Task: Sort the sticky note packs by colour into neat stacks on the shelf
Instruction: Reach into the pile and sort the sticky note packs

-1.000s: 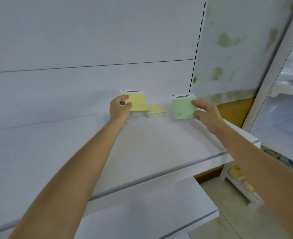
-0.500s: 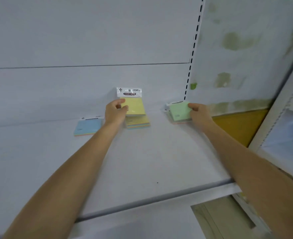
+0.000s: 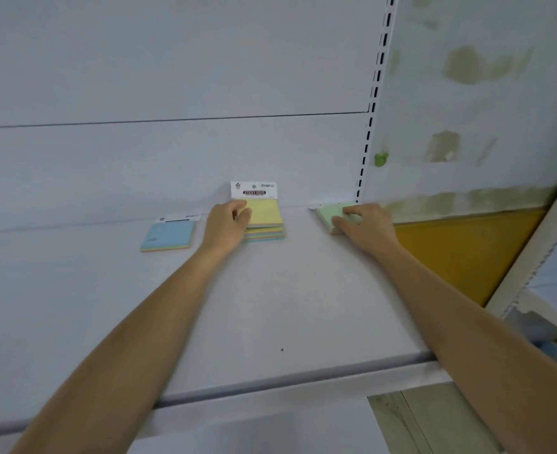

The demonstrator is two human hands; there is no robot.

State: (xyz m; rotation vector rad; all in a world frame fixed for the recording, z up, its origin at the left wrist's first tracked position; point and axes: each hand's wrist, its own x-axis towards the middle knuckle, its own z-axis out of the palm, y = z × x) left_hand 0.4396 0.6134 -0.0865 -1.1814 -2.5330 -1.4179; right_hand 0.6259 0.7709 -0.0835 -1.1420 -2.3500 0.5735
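Observation:
On the white shelf point(image 3: 270, 306), near the back wall, my left hand point(image 3: 226, 226) grips a yellow sticky note pack point(image 3: 265, 214) with a white header card, resting on a stack of similar packs point(image 3: 265, 234). To the right, my right hand point(image 3: 365, 224) presses a green sticky note pack point(image 3: 329, 213) flat onto the shelf beside the slotted upright. A blue-topped pack point(image 3: 169, 235) lies alone on the left, untouched.
A white back panel rises behind the packs. A slotted upright point(image 3: 374, 93) stands at the shelf's right end, with a stained wall point(image 3: 467, 109) and a yellow panel point(image 3: 460, 253) beyond. The shelf's grey front edge point(image 3: 287, 380) runs below my arms.
Both hands have come down toward the shelf. The green pack went from held upright to lying flat at the right; the yellow pack settled onto the middle stack.

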